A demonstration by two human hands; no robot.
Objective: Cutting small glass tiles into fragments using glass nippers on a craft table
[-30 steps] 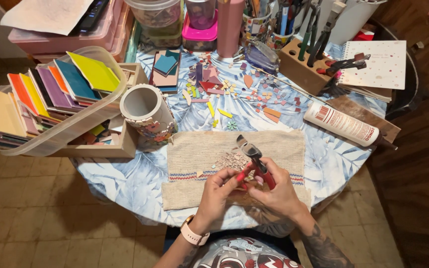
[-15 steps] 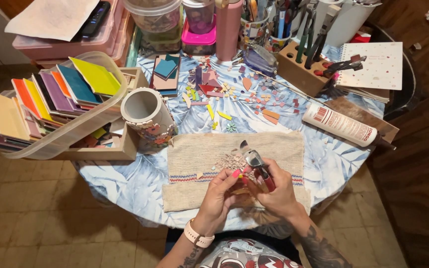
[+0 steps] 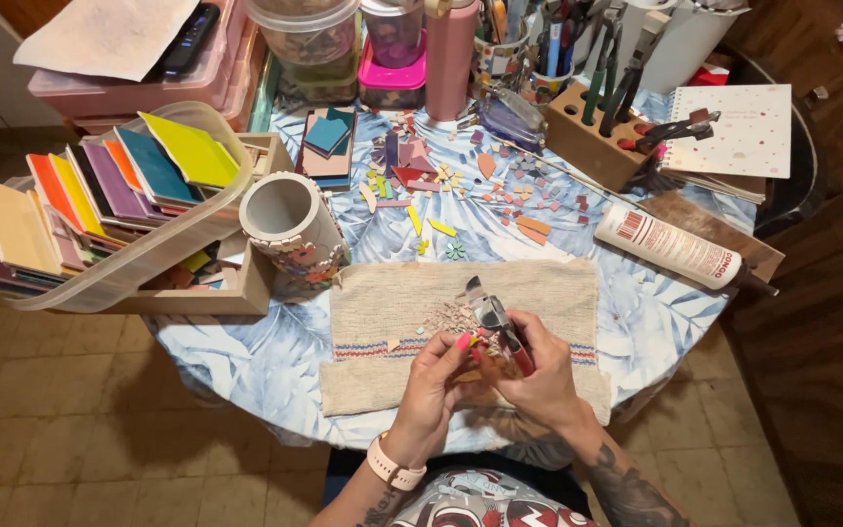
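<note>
Change since a second ago: my hands sat much the same over the cloth then; the nippers (image 3: 496, 327) have tipped a little more upright and the left fingers have closed in on the piece under the jaws. I read that as one more cut being lined up, with the work in mid-run, not near its end.

Right hand (image 3: 537, 376): clamped round the red handles of the nippers, jaws pointing away from me.

Left hand (image 3: 433, 383): fingers pinched together on a small tile piece (image 3: 473, 344) right at the nipper jaws; the piece is mostly hidden, so I cannot tell its shape.

Cloth (image 3: 382, 322): beige woven mat under both hands, with a little heap of pale chips (image 3: 449, 317) just beyond my fingers.

White cylinder pot (image 3: 290, 229): stands upright left of the cloth, open and, as far as I see, empty; small mosaic bits cover its lower wall.

Clear plastic tub (image 3: 148, 268): left, tilted on a wooden tray (image 3: 236, 293), packed with coloured tiles standing on edge, yellow, teal, purple, orange, cream.

Loose tile pieces (image 3: 461, 190): scattered on the leaf-print tablecloth (image 3: 246, 356) beyond the cloth.

Glue tube (image 3: 670, 246): white, lying on its side to the right.

Wooden tool block (image 3: 592, 137): far right, holds several hand tools upright.

Far edge: pink-lidded jar (image 3: 392, 59) and a clear tub (image 3: 306, 34), contents too dim to name.
</note>
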